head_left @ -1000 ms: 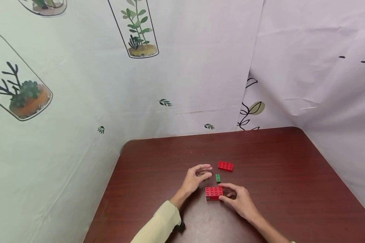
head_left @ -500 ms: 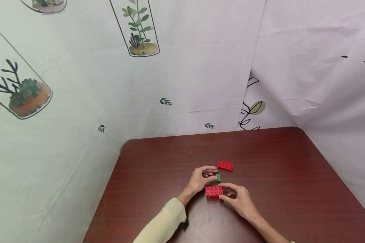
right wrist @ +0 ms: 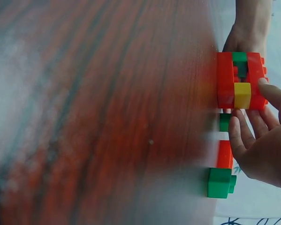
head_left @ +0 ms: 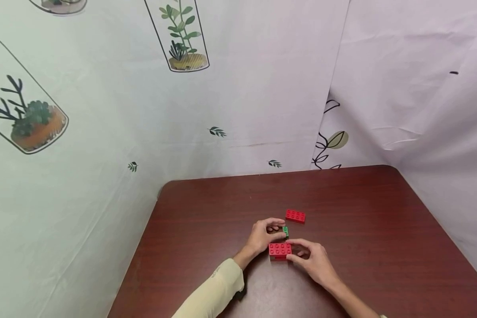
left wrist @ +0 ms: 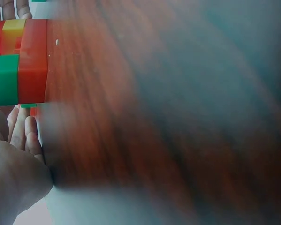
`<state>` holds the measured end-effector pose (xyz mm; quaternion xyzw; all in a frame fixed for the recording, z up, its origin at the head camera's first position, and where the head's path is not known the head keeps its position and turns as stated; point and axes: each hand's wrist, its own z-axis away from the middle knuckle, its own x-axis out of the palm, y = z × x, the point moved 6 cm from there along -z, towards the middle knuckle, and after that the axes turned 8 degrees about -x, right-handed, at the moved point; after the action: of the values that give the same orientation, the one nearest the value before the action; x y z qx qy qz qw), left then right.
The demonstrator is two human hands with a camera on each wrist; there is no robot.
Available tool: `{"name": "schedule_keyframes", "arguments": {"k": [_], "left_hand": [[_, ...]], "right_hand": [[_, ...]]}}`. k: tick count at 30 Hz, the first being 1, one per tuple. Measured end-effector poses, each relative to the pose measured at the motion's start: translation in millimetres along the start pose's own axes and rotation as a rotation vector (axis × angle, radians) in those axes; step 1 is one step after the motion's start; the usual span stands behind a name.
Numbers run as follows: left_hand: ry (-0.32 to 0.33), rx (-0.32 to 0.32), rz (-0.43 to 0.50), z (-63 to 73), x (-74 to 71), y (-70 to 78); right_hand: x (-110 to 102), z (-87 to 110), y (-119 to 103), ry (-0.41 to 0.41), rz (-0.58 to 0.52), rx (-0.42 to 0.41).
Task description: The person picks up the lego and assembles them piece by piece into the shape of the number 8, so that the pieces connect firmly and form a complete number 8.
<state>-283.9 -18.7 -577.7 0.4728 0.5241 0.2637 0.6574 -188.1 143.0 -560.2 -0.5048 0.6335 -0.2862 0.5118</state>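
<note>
In the head view, a stack of toy building bricks (head_left: pixel 280 249) sits on the table, studded red on top. The right wrist view shows its green brick (right wrist: pixel 240 58) and yellow brick (right wrist: pixel 242 95) between two red ones. My right hand (head_left: pixel 313 263) holds the stack's right end, thumb at the front and a finger behind. Just beyond the stack lies a small green brick (head_left: pixel 285 231). My left hand (head_left: pixel 262 235) has thumb and forefinger at its left side, seemingly pinching it; the exact contact is partly hidden.
Farther back on the brown table (head_left: pixel 206 203) lies a loose red brick (head_left: pixel 295 216). The right wrist view also has a green brick (right wrist: pixel 219 183) near the right hand, not visible in the head view. Printed cloth (head_left: pixel 246 97) hangs behind the table.
My left hand has moved rightward, bringing its thumb and forefinger to the small green brick. The right hand and the stack stay in place.
</note>
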Motion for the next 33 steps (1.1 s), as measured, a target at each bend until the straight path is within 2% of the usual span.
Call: {"name": "schedule_keyframes", "arguments": {"k": [13,20,26,33], "left_hand": [[-0.006,0.014,-0.088,0.1,-0.8,0.8],[0.002,0.017,-0.107,0.2,-1.0,1.1],[0.004,0.037,-0.1,0.8,-2.0,0.2],[-0.028,0.046,-0.036,1.7,-6.7,-0.3]], "right_hand": [[0.3,-1.0,0.9,0.002,-0.029,0.021],[0.4,-0.5,0.5,0.003,-0.05,0.026],[0.5,-0.3,0.6,0.004,-0.05,0.052],[0.3,-0.1,-0.8,0.004,-0.045,0.062]]}}
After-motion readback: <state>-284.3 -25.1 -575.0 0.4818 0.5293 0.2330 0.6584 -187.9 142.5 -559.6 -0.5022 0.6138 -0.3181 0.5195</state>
